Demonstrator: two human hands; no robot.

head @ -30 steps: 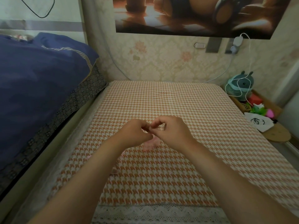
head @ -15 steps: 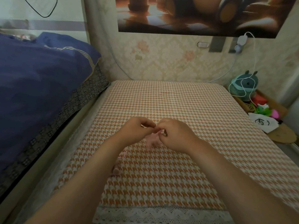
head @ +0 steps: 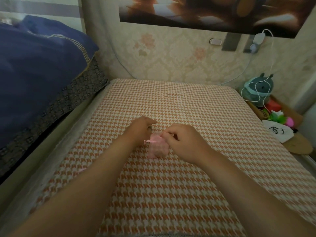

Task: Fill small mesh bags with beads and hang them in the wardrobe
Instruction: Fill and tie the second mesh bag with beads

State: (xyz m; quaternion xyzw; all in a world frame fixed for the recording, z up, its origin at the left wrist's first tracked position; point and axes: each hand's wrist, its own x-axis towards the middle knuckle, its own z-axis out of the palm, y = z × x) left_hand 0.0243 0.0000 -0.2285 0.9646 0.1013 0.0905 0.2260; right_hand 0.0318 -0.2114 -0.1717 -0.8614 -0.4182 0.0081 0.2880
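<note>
1. Orange-and-white houndstooth cloth (head: 171,103) covers the work surface; both my hands are over its middle.
2. My right hand (head: 183,142) has its fingers curled, thumb and forefinger pinching the top edge of the pink mesh bag (head: 157,148).
3. The mesh bag lies on the cloth between my hands, mouth toward the far side, body toward me. Contents too blurred to make out.
4. A pink ribbon (head: 147,141) sticks out from the bag's neck on the left, just beside my left wrist.
5. My left hand (head: 139,130) has its fingers curled, just left of the bag's mouth. The fingertips face away, so I cannot tell whether it holds anything.
6. A faint pink scrap (head: 81,169) lies on the cloth left of my left forearm; too blurred to identify.
7. Left side: blue quilt (head: 34,69) with a dark patterned border, sitting higher than the cloth.
8. Far side: floral wallpaper (head: 171,57), a poster (head: 205,12) above it, and a white charger (head: 259,38) with its cable hanging down.
9. Right edge: teal plush toy (head: 258,88), white pouch (head: 277,132) with a drawn face, round wooden disc (head: 297,144).
</note>
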